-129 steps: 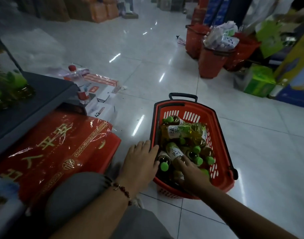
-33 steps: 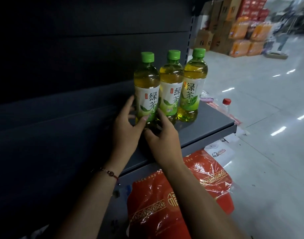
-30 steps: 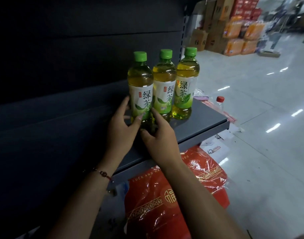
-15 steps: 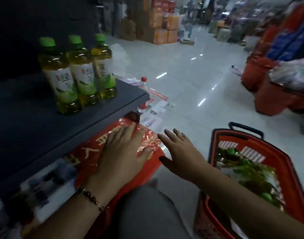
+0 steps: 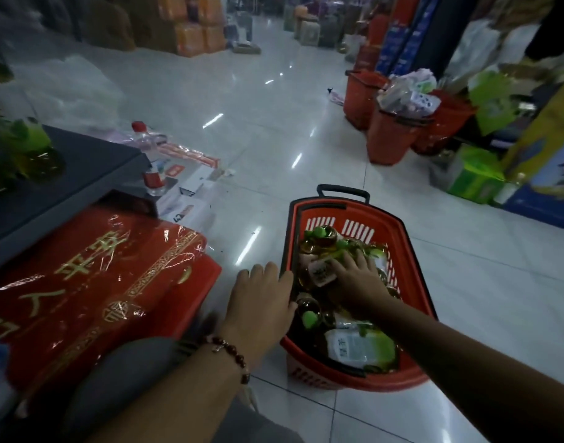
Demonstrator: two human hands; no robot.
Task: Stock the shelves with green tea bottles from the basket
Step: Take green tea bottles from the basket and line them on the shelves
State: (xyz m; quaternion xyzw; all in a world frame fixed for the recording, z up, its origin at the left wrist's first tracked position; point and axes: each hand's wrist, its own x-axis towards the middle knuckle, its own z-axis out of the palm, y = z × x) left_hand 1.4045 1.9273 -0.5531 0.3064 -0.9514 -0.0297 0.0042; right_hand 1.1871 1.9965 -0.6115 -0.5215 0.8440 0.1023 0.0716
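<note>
Back at basket point(image 5: 415, 260), both hands.

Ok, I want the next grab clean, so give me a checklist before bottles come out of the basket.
1. Bottles left in the red basket: ok, several lie inside.
2. Right hand on a green tea bottle: ok, resting on it; firm grip: cannot tell.
3. Left hand at the basket's near rim: ok; holding anything: cannot tell.
4. Free space on the grey shelf: ok.
5. Bottles on the shelf upright: cannot tell, blurred.
</note>
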